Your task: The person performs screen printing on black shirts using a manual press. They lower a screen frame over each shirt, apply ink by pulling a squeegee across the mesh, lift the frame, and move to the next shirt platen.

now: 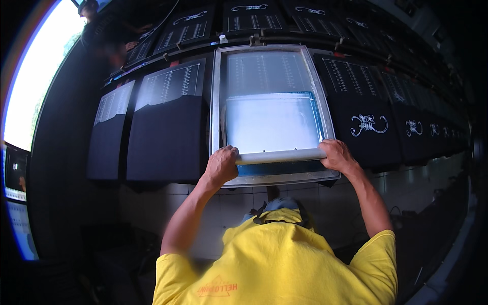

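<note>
A long pale squeegee (279, 156) lies across the near part of a screen printing frame (216, 101). My left hand (222, 165) grips its left end and my right hand (337, 155) its right end, the fingers of both curled around it. Beyond the squeegee, the mesh carries a bright whitish rectangle (272, 122) bordered by blue. The far part of the mesh is greyish, and rows of marks show through it. A strip of blue shows between the squeegee and the frame's near rail. The squeegee's lower edge is hidden from view.
Black shirts on boards stand left (165, 137) and right of the frame; the right shirt (368, 142) bears a white ornamental print. Another row of boards (254, 20) lies beyond a dark rail. A person (101, 30) stands at far left. Pale floor tiles (203, 218) are below.
</note>
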The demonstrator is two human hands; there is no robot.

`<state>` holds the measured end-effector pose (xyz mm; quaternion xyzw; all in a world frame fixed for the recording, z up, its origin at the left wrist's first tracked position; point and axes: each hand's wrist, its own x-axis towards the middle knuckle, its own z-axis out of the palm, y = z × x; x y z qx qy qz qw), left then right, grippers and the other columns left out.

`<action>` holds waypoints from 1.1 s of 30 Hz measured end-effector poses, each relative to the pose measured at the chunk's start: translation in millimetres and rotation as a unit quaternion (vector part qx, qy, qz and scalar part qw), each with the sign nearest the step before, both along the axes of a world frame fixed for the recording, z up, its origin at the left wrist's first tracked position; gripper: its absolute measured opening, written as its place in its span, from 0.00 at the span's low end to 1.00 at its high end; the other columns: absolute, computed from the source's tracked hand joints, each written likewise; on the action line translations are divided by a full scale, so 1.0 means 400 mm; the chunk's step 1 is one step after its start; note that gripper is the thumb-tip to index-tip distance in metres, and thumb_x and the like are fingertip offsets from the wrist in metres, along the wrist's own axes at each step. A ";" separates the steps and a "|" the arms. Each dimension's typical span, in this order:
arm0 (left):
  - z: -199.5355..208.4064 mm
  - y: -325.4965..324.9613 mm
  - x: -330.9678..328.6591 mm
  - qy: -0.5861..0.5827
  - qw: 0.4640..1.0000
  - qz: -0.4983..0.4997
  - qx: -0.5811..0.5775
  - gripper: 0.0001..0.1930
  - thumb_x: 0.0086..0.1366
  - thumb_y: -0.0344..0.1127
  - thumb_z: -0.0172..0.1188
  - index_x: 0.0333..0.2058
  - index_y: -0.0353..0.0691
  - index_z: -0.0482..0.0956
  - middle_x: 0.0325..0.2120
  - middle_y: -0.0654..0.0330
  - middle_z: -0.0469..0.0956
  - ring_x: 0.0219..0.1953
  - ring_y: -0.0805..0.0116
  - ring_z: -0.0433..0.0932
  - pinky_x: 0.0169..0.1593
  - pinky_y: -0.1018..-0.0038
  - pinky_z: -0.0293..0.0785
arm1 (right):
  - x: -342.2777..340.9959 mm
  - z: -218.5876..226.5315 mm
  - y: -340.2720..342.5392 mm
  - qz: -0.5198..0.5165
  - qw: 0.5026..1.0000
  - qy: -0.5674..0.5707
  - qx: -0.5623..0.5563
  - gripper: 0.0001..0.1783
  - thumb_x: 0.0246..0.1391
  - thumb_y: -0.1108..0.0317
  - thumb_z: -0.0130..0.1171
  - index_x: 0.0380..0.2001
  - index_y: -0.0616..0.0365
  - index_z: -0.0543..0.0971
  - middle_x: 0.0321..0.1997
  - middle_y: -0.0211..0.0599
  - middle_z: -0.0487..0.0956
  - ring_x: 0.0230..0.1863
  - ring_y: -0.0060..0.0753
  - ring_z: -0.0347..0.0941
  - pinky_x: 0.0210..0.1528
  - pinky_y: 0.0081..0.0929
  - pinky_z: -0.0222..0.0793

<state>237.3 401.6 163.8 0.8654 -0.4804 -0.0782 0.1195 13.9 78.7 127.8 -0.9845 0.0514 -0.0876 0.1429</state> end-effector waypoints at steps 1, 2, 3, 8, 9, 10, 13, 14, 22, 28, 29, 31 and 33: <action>0.000 0.001 0.005 0.013 1.000 0.009 -0.002 0.12 0.49 0.19 0.57 0.35 0.33 0.80 0.34 0.47 0.81 0.38 0.46 0.81 0.45 0.59 0.79 | 0.013 0.018 0.002 -0.010 1.000 0.009 0.008 0.09 0.36 0.76 0.62 0.26 0.61 0.75 0.32 0.46 0.79 0.39 0.53 0.78 0.45 0.45 0.75; 0.000 0.006 0.014 0.025 0.999 0.019 -0.005 0.12 0.49 0.19 0.57 0.35 0.33 0.81 0.33 0.47 0.81 0.37 0.46 0.82 0.44 0.59 0.80 | 0.020 0.040 0.007 -0.001 1.000 -0.018 0.000 0.07 0.37 0.76 0.61 0.24 0.61 0.75 0.30 0.47 0.79 0.37 0.54 0.78 0.43 0.47 0.75; -0.005 0.014 0.022 0.038 0.999 0.028 -0.007 0.12 0.49 0.19 0.58 0.34 0.33 0.81 0.32 0.48 0.82 0.35 0.46 0.83 0.44 0.59 0.81 | 0.032 0.065 0.014 0.001 1.000 -0.024 -0.011 0.07 0.37 0.76 0.61 0.24 0.61 0.75 0.30 0.47 0.79 0.38 0.54 0.78 0.43 0.47 0.75; 0.010 0.014 0.049 0.002 0.997 0.020 -0.074 0.13 0.49 0.18 0.57 0.35 0.32 0.81 0.34 0.48 0.83 0.35 0.46 0.83 0.44 0.60 0.81 | 0.049 0.073 0.018 -0.001 0.999 -0.046 -0.010 0.10 0.38 0.76 0.61 0.29 0.61 0.76 0.34 0.45 0.80 0.40 0.52 0.78 0.44 0.45 0.76; 0.002 0.021 0.048 -0.009 0.997 0.018 -0.074 0.13 0.49 0.18 0.56 0.35 0.32 0.81 0.35 0.48 0.83 0.37 0.46 0.82 0.44 0.59 0.81 | 0.047 0.053 0.023 -0.003 0.998 -0.057 0.002 0.11 0.38 0.77 0.60 0.30 0.61 0.76 0.34 0.45 0.80 0.40 0.51 0.77 0.44 0.45 0.76; -0.016 0.027 0.046 -0.018 0.997 0.013 -0.073 0.14 0.49 0.18 0.56 0.36 0.32 0.81 0.36 0.48 0.82 0.38 0.46 0.82 0.45 0.59 0.81 | 0.032 0.018 0.030 -0.006 0.998 -0.066 0.014 0.13 0.38 0.77 0.60 0.32 0.61 0.76 0.35 0.44 0.80 0.41 0.51 0.77 0.45 0.45 0.76; -0.042 0.041 0.021 -0.002 1.000 0.024 -0.005 0.18 0.48 0.19 0.57 0.40 0.34 0.79 0.45 0.50 0.81 0.45 0.47 0.80 0.48 0.58 0.80 | -0.004 -0.048 0.053 -0.017 0.997 -0.068 0.040 0.17 0.37 0.78 0.59 0.37 0.61 0.76 0.39 0.43 0.80 0.44 0.50 0.77 0.46 0.44 0.75; -0.065 0.046 0.017 -0.024 0.999 0.017 -0.016 0.19 0.47 0.20 0.57 0.42 0.34 0.79 0.46 0.51 0.80 0.47 0.48 0.80 0.50 0.60 0.79 | -0.004 -0.061 0.057 -0.015 0.996 -0.079 0.035 0.17 0.37 0.79 0.59 0.36 0.61 0.76 0.40 0.44 0.79 0.44 0.50 0.76 0.46 0.43 0.75; -0.173 -0.006 0.133 -0.112 0.990 -0.014 -0.088 0.21 0.46 0.22 0.60 0.44 0.37 0.80 0.49 0.55 0.81 0.53 0.56 0.80 0.54 0.65 0.79 | 0.117 -0.131 0.004 -0.038 0.990 -0.132 -0.027 0.16 0.38 0.83 0.57 0.36 0.65 0.77 0.41 0.46 0.80 0.46 0.49 0.77 0.48 0.39 0.75; -0.154 -0.160 0.341 -0.114 0.989 -0.025 -0.088 0.20 0.46 0.20 0.62 0.42 0.38 0.80 0.47 0.56 0.82 0.52 0.57 0.81 0.51 0.66 0.81 | 0.318 -0.134 -0.162 -0.029 0.991 -0.123 -0.030 0.15 0.38 0.84 0.57 0.35 0.65 0.77 0.41 0.47 0.81 0.44 0.49 0.78 0.47 0.39 0.76; -0.149 -0.184 0.375 -0.109 0.990 -0.026 -0.085 0.20 0.46 0.20 0.62 0.42 0.38 0.80 0.47 0.56 0.82 0.52 0.57 0.81 0.50 0.66 0.82 | 0.352 -0.132 -0.186 -0.032 0.991 -0.124 -0.034 0.14 0.38 0.84 0.57 0.34 0.65 0.77 0.40 0.47 0.81 0.43 0.49 0.79 0.46 0.39 0.77; -0.144 -0.240 0.447 -0.119 0.989 -0.016 -0.089 0.20 0.45 0.20 0.62 0.41 0.38 0.80 0.45 0.56 0.83 0.48 0.56 0.82 0.49 0.65 0.82 | 0.422 -0.123 -0.232 -0.035 0.990 -0.127 -0.045 0.13 0.38 0.83 0.58 0.32 0.64 0.77 0.37 0.46 0.81 0.41 0.49 0.79 0.44 0.40 0.77; -0.121 -0.291 0.498 -0.105 0.992 0.010 -0.062 0.22 0.43 0.19 0.62 0.41 0.38 0.81 0.44 0.55 0.83 0.46 0.56 0.83 0.50 0.64 0.82 | 0.480 -0.114 -0.279 -0.035 0.992 -0.113 -0.041 0.12 0.38 0.82 0.59 0.31 0.63 0.77 0.35 0.45 0.81 0.39 0.49 0.79 0.42 0.41 0.77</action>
